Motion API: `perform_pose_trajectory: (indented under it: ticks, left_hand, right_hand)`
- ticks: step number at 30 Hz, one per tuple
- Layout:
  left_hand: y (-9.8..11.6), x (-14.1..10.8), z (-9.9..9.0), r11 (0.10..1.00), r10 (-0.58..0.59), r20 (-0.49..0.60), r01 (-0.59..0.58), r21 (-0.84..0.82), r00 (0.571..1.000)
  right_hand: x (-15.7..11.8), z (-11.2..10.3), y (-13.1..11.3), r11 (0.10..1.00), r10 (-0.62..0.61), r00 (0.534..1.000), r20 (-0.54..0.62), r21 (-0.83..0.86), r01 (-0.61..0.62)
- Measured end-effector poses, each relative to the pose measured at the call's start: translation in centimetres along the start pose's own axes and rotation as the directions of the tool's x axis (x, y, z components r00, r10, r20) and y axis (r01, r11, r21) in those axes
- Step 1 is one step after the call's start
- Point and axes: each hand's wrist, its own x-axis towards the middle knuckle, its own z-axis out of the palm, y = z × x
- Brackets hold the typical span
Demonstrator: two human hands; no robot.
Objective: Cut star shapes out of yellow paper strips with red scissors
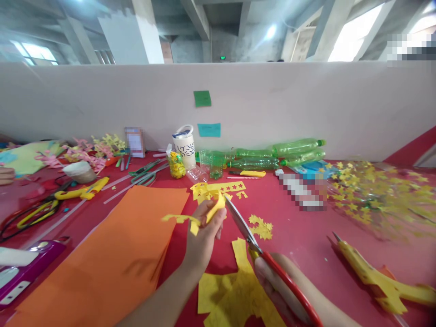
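Observation:
My left hand point(205, 227) pinches a folded piece of yellow paper point(216, 208), and a thin cut strip trails from it to the left. In my right hand point(281, 277) are red-handled scissors point(248, 234), their tips beside the held paper at its right. The blades look closed or nearly closed. Below my hands lie larger yellow sheets point(235, 290) with cut edges. A small pile of yellow stars point(261, 227) rests right of the scissors. Behind my left hand is a yellow strip with star-shaped holes point(231, 186).
Orange paper point(112, 245) covers the left-centre. Yellow glue guns point(371, 277) point(85, 189) lie on both sides, the left one near black-handled scissors. Green bottles point(299, 147), a white cup point(185, 150) and a yellow cutter point(252, 174) stand or lie at the back. Star branches point(378, 190) are at right.

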Motion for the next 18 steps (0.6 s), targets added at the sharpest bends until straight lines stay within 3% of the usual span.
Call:
perform_pose_trajectory:
  ticks: [5,12,18]
  left_hand:
    - [-0.5,0.1,-0.4,0.994,-0.091,-0.155,0.100,0.051,0.984]
    - [-0.9,0.5,-0.8,0.989,-0.130,-0.157,0.138,0.043,0.979]
    - [0.1,1.3,-1.0,0.998,-0.051,-0.060,0.049,-0.048,0.997]
  right_hand:
    - [0.1,0.1,0.0,0.993,-0.018,0.997,0.076,-0.113,0.027]
    - [0.1,-0.5,-0.2,0.951,-0.085,0.991,0.102,-0.288,0.111]
    - [-0.7,-1.1,-1.5,0.922,-0.159,0.981,0.112,-0.338,0.188]
